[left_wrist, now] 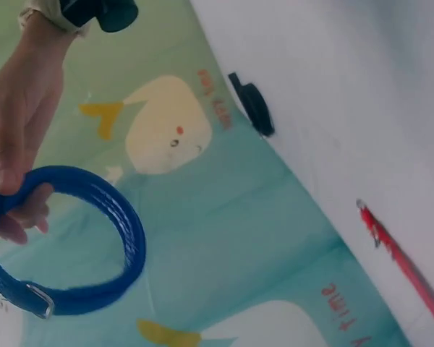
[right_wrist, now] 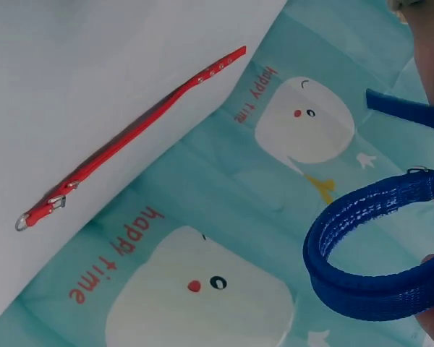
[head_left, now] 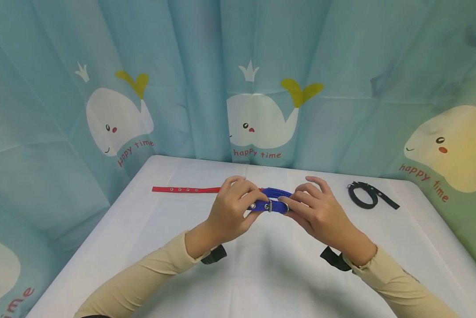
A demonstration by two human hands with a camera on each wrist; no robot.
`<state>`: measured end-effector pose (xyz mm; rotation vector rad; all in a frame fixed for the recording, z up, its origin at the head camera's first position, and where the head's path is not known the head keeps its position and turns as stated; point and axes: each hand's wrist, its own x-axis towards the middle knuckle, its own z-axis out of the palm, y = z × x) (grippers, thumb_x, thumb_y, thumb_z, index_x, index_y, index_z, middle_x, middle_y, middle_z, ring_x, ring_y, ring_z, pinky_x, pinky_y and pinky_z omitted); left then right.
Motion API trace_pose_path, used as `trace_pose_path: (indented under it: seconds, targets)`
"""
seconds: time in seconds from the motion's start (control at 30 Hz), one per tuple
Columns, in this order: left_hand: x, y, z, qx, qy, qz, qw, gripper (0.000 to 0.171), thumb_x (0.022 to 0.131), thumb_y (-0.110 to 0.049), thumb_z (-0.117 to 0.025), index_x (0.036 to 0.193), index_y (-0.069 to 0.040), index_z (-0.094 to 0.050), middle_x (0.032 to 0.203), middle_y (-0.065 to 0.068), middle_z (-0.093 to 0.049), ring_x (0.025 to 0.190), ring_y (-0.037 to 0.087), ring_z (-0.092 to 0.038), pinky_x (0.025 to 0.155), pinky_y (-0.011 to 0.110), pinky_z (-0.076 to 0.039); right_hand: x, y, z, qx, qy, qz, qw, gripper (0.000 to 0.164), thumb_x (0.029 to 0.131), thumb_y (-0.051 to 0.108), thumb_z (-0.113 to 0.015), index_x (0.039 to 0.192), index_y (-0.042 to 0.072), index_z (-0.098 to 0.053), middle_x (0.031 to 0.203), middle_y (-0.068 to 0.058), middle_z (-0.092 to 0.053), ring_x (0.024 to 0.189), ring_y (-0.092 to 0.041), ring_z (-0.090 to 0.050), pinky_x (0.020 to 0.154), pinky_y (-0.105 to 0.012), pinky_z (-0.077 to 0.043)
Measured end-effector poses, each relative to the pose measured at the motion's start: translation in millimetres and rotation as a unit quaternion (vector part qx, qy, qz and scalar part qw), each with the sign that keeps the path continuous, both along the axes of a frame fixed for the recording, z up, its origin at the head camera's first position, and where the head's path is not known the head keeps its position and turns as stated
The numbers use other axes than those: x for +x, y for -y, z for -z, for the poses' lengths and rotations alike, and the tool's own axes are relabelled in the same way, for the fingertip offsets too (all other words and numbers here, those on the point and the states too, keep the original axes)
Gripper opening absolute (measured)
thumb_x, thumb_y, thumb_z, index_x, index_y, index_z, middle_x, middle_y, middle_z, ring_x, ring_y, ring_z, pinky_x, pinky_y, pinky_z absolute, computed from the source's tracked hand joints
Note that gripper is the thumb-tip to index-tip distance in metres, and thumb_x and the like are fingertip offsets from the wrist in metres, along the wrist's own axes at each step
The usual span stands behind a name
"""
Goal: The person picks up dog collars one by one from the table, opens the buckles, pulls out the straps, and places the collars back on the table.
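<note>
Head view: moderately bright, diffuse light; soft shadows are cast across the near worktop (head_left: 238, 287). Curtain prints (head_left: 452, 152) are stretched toward the side edges. Wrist views: dimmer, hazy, fine detail softened; pale sheen is caught inside the blue collar (left_wrist: 135, 235).

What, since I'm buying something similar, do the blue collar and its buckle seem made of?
Blue collar: probably woven synthetic fabric with slight sheen, judging by its mesh-like surface texture. Buckle: likely metal, polished-looking, given its silvery glint.
</note>
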<state>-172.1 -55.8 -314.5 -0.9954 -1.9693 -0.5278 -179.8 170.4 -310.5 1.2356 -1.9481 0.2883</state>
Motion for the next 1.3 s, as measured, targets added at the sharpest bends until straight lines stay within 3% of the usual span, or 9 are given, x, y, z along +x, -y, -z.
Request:
trace_pose_path:
  seconds: [0.17, 0.37, 0.47, 0.63, 0.77, 0.83, 0.93, 1.17, 1.3]
  targets:
    - [-1.5, 1.0, -2.2, -0.005, 0.004, 0.028, 0.9996, 0.016, 0.069, -0.009, -0.079, 0.081, -0.009, -0.068, 0.079, 0.001, -0.063, 0.080, 0.014, -0.060, 0.092, 0.041, -0.047, -0.1, 1.2, 2.5, 0.008, -0.001, -0.004, 1.000, 0.047, 0.101, 0.033, -0.037, 0.093, 0.003, -0.072, 0.075, -0.006, -0.069, 0.076, -0.022, -0.059, 0.088, -0.056, -0.043]
    - [-2.0, 2.6, -4.3, -0.072, -0.067, 0.011, 0.9951, 0.015, 0.069, -0.019, -0.075, 0.080, -0.012, -0.067, 0.078, -0.002, -0.065, 0.078, 0.014, -0.060, 0.095, 0.044, -0.043, -0.3, 5.7, 5.6, 0.002, -0.011, -0.015, 1.000, 0.045, 0.101, 0.030, -0.036, 0.095, 0.003, -0.071, 0.078, -0.006, -0.070, 0.080, -0.023, -0.061, 0.089, -0.055, -0.043]
    - [-1.7, 3.4, -4.3, -0.077, -0.082, 0.011, 0.9936, 0.015, 0.069, -0.019, -0.075, 0.080, -0.012, -0.068, 0.078, -0.002, -0.065, 0.077, 0.014, -0.061, 0.095, 0.044, -0.043, 0.8, 8.7, 5.7, -0.008, -0.025, -0.021, 0.999, 0.043, 0.101, 0.028, -0.037, 0.095, 0.001, -0.070, 0.078, -0.007, -0.070, 0.077, -0.023, -0.061, 0.087, -0.055, -0.044]
    - [-1.2, 5.2, -4.3, -0.026, -0.043, 0.047, 0.9976, 0.018, 0.066, -0.009, -0.081, 0.080, -0.010, -0.070, 0.077, 0.000, -0.065, 0.076, 0.013, -0.060, 0.096, 0.044, -0.044, 3.5, 11.1, 2.1, -0.011, -0.045, -0.015, 0.999, 0.045, 0.102, 0.026, -0.035, 0.092, 0.000, -0.071, 0.076, -0.007, -0.069, 0.071, -0.021, -0.057, 0.082, -0.056, -0.046]
    - [-0.9, 4.7, -5.5, -0.010, -0.012, 0.073, 0.9972, 0.018, 0.065, -0.004, -0.078, 0.079, -0.009, -0.068, 0.076, 0.001, -0.062, 0.077, 0.012, -0.058, 0.097, 0.045, -0.043, 4.9, 12.0, -1.1, 0.008, -0.032, -0.008, 0.999, 0.043, 0.101, 0.026, -0.037, 0.092, 0.000, -0.071, 0.077, -0.009, -0.070, 0.074, -0.023, -0.058, 0.084, -0.057, -0.046]
    - [-1.0, 4.6, -6.5, -0.024, -0.012, 0.070, 0.9972, 0.016, 0.066, -0.005, -0.076, 0.078, -0.010, -0.067, 0.076, -0.001, -0.062, 0.077, 0.012, -0.058, 0.098, 0.045, -0.042, 5.8, 12.5, -1.6, 0.017, -0.023, -0.008, 1.000, 0.034, 0.098, 0.023, -0.047, 0.091, 0.000, -0.071, 0.078, -0.009, -0.070, 0.075, -0.023, -0.058, 0.085, -0.057, -0.046]
    - [-1.6, 5.7, -7.2, -0.056, -0.033, 0.053, 0.9965, 0.013, 0.068, -0.009, -0.074, 0.078, -0.011, -0.066, 0.075, -0.002, -0.062, 0.075, 0.013, -0.059, 0.098, 0.046, -0.042, 6.9, 14.1, -0.5, 0.022, -0.018, -0.013, 1.000, 0.031, 0.097, 0.022, -0.051, 0.090, 0.000, -0.070, 0.079, -0.009, -0.071, 0.077, -0.023, -0.059, 0.085, -0.057, -0.046]
    - [-5.2, 8.6, -7.7, -0.099, -0.099, 0.012, 0.9900, 0.010, 0.070, -0.013, -0.069, 0.080, -0.012, -0.066, 0.078, -0.001, -0.064, 0.077, 0.014, -0.060, 0.093, 0.046, -0.041, 7.4, 18.3, 3.6, 0.008, -0.023, -0.010, 1.000, 0.049, 0.102, 0.029, -0.032, 0.092, -0.001, -0.070, 0.080, -0.010, -0.070, 0.078, -0.023, -0.060, 0.087, -0.055, -0.045]
    - [-5.4, 9.6, -8.1, -0.095, -0.081, 0.004, 0.9921, 0.011, 0.072, -0.013, -0.072, 0.081, -0.012, -0.066, 0.079, -0.001, -0.065, 0.079, 0.014, -0.060, 0.092, 0.044, -0.042, 8.7, 16.8, 3.7, 0.012, -0.008, 0.008, 1.000, 0.048, 0.101, 0.031, -0.033, 0.094, -0.001, -0.070, 0.079, -0.009, -0.070, 0.079, -0.024, -0.059, 0.091, -0.054, -0.043]
